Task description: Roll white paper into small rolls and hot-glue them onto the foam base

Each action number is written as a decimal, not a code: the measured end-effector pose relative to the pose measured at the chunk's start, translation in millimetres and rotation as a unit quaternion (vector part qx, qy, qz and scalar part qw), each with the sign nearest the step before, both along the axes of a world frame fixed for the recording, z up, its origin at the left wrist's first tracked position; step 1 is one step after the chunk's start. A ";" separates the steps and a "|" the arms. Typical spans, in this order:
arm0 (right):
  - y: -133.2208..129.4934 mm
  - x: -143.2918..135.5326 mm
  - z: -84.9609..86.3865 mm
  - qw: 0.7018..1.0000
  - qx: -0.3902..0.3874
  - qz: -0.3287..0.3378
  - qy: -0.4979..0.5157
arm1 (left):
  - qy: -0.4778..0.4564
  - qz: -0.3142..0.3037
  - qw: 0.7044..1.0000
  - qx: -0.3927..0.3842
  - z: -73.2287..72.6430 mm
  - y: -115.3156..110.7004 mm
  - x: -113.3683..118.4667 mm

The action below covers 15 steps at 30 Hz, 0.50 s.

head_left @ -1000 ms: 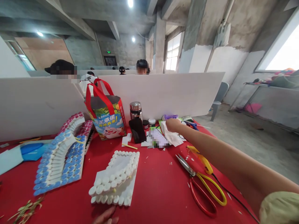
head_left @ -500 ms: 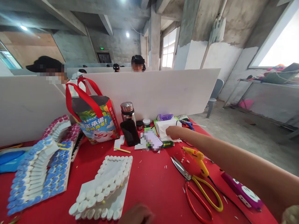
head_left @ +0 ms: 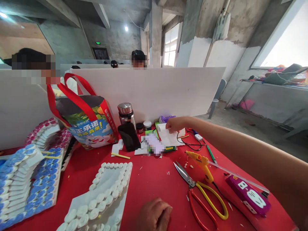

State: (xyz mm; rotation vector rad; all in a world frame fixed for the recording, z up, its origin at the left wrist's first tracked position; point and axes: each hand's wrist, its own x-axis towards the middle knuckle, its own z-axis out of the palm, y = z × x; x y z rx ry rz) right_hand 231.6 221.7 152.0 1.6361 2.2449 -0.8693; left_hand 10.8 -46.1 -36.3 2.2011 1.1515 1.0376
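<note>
My right hand point(head_left: 173, 124) reaches far over the red table, its fingers closed on the edge of a white paper sheet point(head_left: 167, 138). My left hand point(head_left: 155, 213) rests near the front edge with fingers curled in, so its palm is hidden. Just left of it lies a white board piece point(head_left: 80, 203) edged with rows of round white rolls. Right of it are scissors point(head_left: 191, 183) with one red and one yellow handle, partly spread. Beyond the scissors sits a yellow glue gun point(head_left: 203, 163) with a long clear stick in its back.
A printed shopping bag point(head_left: 96, 128), a steel flask point(head_left: 125, 112) and a dark phone point(head_left: 129, 136) stand before a white partition point(head_left: 149, 93). Blue-and-white roll work point(head_left: 45, 192) lies at left. A purple power strip point(head_left: 249, 195) and a green pen point(head_left: 211, 154) lie at right.
The view has swung a little to the right. My right hand has moved back and leftward over the white paper. My left hand has come further into view on the table.
</note>
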 end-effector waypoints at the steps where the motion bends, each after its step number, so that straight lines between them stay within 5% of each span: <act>1: -1.9 -9.8 -0.9 1.000 -0.014 -0.004 0.019 | -0.002 0.001 1.000 -0.013 0.9 0.6 -0.6; 9: -17.6 -96.7 -36.6 0.984 -0.117 -0.089 0.104 | -0.025 0.053 0.997 -0.051 2.4 -2.9 -3.1; 15: -12.9 -102.9 -55.6 0.970 -0.115 -0.165 0.136 | -0.029 0.068 0.995 -0.073 14.1 -0.1 0.9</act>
